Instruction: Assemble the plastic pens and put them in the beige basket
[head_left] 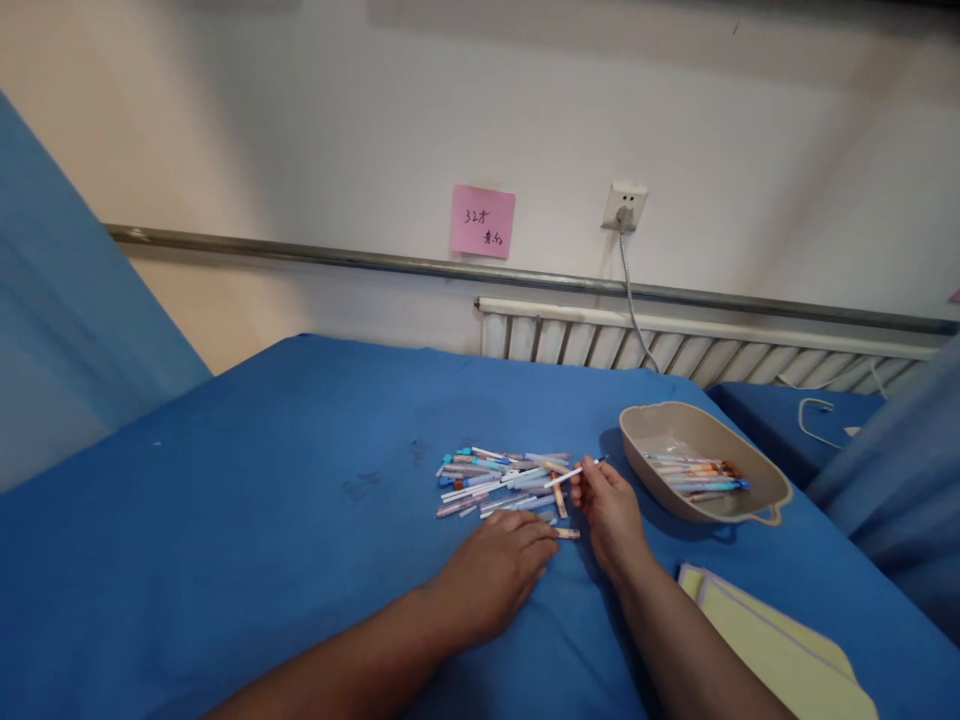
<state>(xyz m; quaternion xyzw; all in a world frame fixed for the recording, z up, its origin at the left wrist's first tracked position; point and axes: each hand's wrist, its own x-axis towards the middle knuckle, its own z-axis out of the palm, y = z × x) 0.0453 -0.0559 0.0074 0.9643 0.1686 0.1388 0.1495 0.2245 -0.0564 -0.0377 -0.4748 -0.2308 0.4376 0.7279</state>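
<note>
My right hand (611, 510) pinches a thin white pen refill (562, 477) with a dark tip, held slantwise over the right end of a pile. That pile of pen parts (499, 482) has white refills, clear barrels and blue, orange and pale pieces lying across one another. Palm down at the near side of the pile, my left hand (504, 570) has its fingers together around a short pale-orange pen barrel (568, 533). Only one end of the barrel shows past the fingertips.
Right of the pile stands a beige basin (705, 460) with several pens (697, 475) in it. Yellow cloth or paper (772, 640) lies near my right forearm. A blue sheet (262, 520) covers the table. Behind it are a radiator (570, 335) and a plugged-in cord (630, 290).
</note>
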